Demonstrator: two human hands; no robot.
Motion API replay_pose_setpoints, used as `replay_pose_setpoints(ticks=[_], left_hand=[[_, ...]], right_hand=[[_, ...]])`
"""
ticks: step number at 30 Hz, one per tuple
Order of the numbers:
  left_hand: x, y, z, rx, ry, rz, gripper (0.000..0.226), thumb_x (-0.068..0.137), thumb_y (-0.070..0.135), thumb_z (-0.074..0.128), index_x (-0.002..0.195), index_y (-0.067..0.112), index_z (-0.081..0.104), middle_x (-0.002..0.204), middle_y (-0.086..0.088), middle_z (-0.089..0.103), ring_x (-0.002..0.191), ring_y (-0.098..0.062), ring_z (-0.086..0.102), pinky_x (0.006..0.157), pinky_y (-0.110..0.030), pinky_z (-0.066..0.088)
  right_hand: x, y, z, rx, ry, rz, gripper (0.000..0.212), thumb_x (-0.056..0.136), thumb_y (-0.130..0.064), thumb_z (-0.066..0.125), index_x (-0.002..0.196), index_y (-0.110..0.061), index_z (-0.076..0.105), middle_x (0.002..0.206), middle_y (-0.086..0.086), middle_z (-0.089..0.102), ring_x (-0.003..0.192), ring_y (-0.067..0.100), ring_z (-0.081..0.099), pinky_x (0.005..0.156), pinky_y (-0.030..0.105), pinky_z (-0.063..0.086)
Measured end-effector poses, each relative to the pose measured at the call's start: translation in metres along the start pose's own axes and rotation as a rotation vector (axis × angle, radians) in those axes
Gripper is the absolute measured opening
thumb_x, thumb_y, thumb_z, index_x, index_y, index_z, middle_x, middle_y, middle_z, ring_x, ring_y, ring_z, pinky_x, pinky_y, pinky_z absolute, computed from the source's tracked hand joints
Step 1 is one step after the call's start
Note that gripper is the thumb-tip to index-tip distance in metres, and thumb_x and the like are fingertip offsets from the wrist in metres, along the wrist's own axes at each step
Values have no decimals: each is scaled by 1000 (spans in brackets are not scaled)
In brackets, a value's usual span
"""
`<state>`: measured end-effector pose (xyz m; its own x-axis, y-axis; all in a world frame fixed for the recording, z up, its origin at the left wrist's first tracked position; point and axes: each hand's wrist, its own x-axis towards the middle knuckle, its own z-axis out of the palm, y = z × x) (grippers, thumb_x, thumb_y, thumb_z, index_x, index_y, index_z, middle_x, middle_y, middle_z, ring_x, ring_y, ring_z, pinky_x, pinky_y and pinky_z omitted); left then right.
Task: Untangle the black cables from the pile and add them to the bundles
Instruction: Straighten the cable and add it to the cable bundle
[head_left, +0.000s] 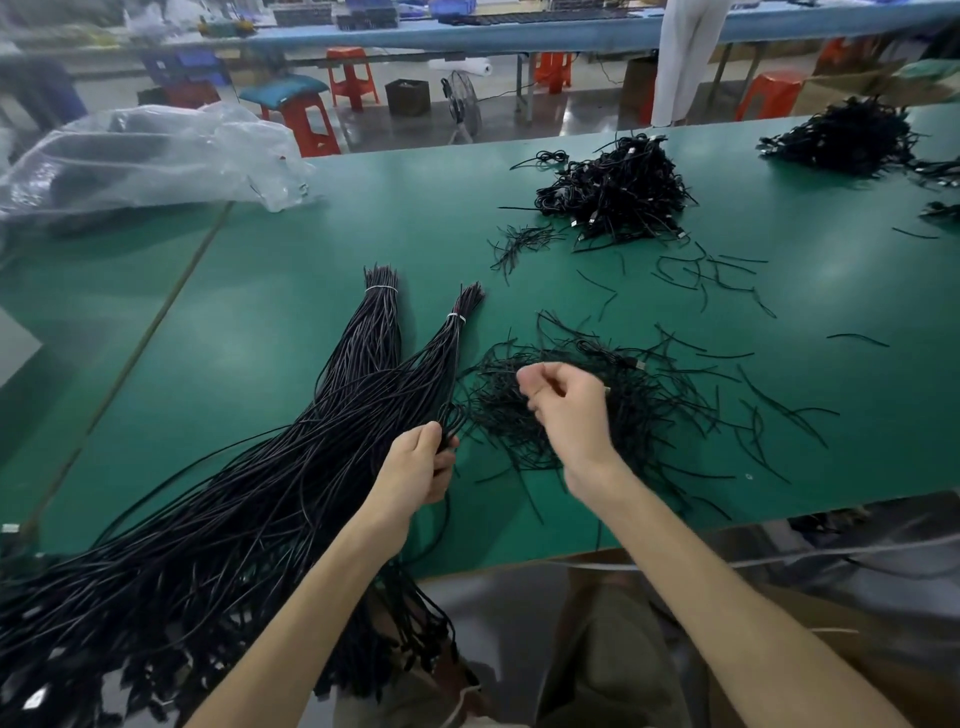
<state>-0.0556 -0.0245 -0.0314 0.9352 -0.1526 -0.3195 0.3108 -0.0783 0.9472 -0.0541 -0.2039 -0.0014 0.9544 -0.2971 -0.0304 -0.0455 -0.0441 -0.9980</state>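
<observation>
Two tied bundles (363, 374) fan across the desk (260, 270). Just right of them, the left grip (418, 467) clamps a few black cables (451, 415). Further right, the right grip (566, 410) curls over the pile (654, 415); I cannot tell whether it holds anything. Much of the tangle remains, so this is probably mid-task.

You have: two tied cable bundles (382, 312) (455, 332), three tangled cable piles (654, 410) (613, 192) (841, 137) on table, one clear plastic bag (145, 156), one floor fan (462, 104).
</observation>
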Motion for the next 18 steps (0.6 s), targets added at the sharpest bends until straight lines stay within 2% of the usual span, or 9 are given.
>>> replay_pose_setpoints(ticks=[4, 7, 9, 18], left_hand=[[1, 1, 10, -34, 6, 39, 33, 110, 22, 32, 88, 11, 53, 60, 6, 36, 44, -10, 25, 44, -26, 18], [-2, 5, 11, -52, 4, 99, 30, 110, 21, 32, 92, 10, 53, 60, 6, 38, 44, -10, 24, 42, -24, 22], [-4, 7, 11, -45, -6, 131, 30, 110, 21, 32, 93, 9, 53, 60, 6, 38, 45, -11, 25, 43, -24, 24], [-11, 8, 14, 9, -31, 197, 38, 114, 29, 30, 96, 5, 54, 63, 4, 37, 46, -8, 28, 44, -19, 26]], right_hand=[[-20, 19, 28, 89, -42, 109, 10, 100, -20, 66, 93, -16, 72, 76, 1, 61, 63, 4, 51, 68, 24, 44], [-26, 32, 34, 110, -13, 202, 12, 100, -21, 66, 95, -12, 73, 73, -4, 60, 66, 8, 51, 69, 24, 45], [-28, 36, 34, 143, -32, 240, 15, 100, -22, 67, 92, -11, 73, 68, -8, 59, 64, 7, 49, 64, 21, 44], [-36, 36, 31, 186, -29, 268, 18, 100, -25, 68, 92, -10, 74, 71, -4, 59, 62, 7, 50, 58, 17, 44]])
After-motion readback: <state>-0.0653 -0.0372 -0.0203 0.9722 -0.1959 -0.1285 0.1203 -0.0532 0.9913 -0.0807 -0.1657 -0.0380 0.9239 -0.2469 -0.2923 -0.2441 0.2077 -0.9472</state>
